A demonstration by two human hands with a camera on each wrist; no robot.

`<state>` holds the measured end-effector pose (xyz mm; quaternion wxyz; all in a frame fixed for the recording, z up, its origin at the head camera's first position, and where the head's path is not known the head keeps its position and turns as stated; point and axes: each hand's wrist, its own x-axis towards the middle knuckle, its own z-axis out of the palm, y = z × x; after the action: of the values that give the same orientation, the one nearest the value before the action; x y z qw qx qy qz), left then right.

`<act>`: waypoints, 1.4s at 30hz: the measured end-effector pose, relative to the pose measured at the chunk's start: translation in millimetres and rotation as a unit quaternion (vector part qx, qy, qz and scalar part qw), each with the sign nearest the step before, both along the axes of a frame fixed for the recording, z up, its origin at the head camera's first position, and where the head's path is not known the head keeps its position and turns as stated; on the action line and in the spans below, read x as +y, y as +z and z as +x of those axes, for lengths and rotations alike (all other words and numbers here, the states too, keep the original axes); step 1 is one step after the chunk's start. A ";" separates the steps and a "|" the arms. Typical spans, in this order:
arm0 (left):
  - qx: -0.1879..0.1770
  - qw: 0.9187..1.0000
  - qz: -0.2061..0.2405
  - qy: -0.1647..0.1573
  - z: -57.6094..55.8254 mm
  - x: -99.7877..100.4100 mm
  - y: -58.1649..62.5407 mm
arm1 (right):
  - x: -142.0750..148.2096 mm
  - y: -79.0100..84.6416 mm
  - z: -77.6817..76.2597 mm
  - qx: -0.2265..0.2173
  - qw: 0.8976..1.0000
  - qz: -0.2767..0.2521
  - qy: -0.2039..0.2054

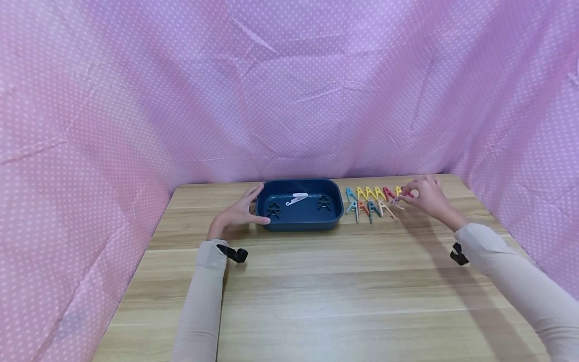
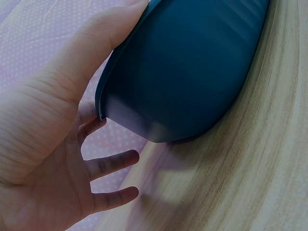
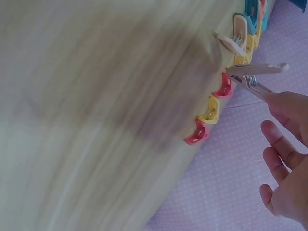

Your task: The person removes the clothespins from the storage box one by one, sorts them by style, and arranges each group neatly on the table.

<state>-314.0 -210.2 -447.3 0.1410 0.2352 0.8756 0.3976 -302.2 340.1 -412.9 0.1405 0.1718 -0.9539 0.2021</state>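
The left hand (image 1: 238,210) holds the left end of a dark blue rectangular basin (image 1: 303,226). Its thumb lies on the rim near the front corner, and the index finger touches the rim farther back. In the left wrist view the other fingers spread apart, off the basin. Inside the basin lies white clothespin material (image 1: 297,199), one pin or two. My right hand (image 1: 427,195) pinches one leg of a pale clothespin (image 3: 260,69) between thumb and forefinger, over the right end of two rows of coloured clothespins (image 1: 369,193). Its other fingers are loosely bent.
Several clothespins in blue, yellow, red, orange, green and peach (image 1: 387,211) stand in two rows right of the basin. Two dark clover-shaped forms (image 1: 323,202) show on the basin's floor. A pink dotted cloth (image 1: 298,100) hangs around the wooden table (image 1: 330,301).
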 end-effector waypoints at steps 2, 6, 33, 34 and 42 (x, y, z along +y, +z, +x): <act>0.000 1.000 0.003 0.001 0.5 0.4 -0.5 | 1.2 -3.8 -0.6 -0.002 1.000 -0.007 -0.007; -0.002 1.000 0.009 0.002 2.3 1.3 -0.9 | 2.6 -10.4 -1.9 -0.003 1.000 -0.014 -0.019; 0.000 1.000 -0.008 0.006 4.7 2.0 -3.3 | 20.8 -39.9 8.4 -0.013 0.999 -0.018 -0.040; 0.000 1.000 -0.007 0.006 4.6 2.0 -3.5 | 21.1 -40.6 8.6 -0.015 0.999 -0.017 -0.040; 0.004 1.000 -0.009 0.002 3.2 2.6 -0.6 | 23.5 -44.8 10.1 -0.026 0.999 -0.011 -0.041</act>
<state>-310.8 -207.7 -447.9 0.1385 0.2341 0.8801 0.3891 -292.1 363.6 -457.8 0.1260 0.1257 -0.9610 0.2114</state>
